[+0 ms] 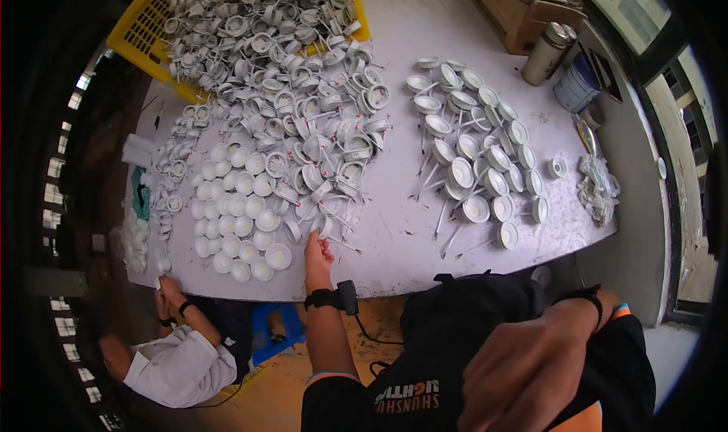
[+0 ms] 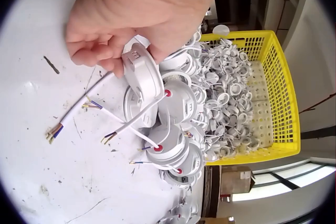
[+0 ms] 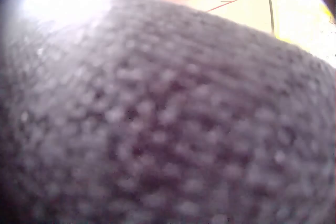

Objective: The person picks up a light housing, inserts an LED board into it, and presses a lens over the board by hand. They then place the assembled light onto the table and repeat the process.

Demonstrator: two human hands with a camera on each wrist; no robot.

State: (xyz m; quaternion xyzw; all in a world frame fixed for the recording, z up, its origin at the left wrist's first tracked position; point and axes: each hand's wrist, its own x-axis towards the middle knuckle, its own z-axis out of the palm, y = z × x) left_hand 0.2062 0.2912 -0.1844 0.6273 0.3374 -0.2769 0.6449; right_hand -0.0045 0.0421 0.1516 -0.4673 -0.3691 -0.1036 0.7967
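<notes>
My left hand [image 1: 319, 235] reaches over the near edge of the white table [image 1: 402, 235] to the front of a big heap of white round lamp housings [image 1: 303, 106]. In the left wrist view its fingers [image 2: 100, 53] pinch one housing [image 2: 143, 74] on edge, its white wire trailing down over other housings with red dots [image 2: 168, 145]. My right hand [image 1: 523, 364] lies close to the camera against my black shirt [image 1: 425, 386], fingers relaxed and holding nothing. Dark knit fabric fills the right wrist view.
A yellow crate [image 1: 136, 30] of housings stands at the far left. White discs [image 1: 243, 204] lie in rows left of my hand, wired lamps [image 1: 478, 159] on the right. A metal flask [image 1: 547, 53] and cardboard box [image 1: 523, 7] sit far right. Another person [image 1: 182, 356] works lower left.
</notes>
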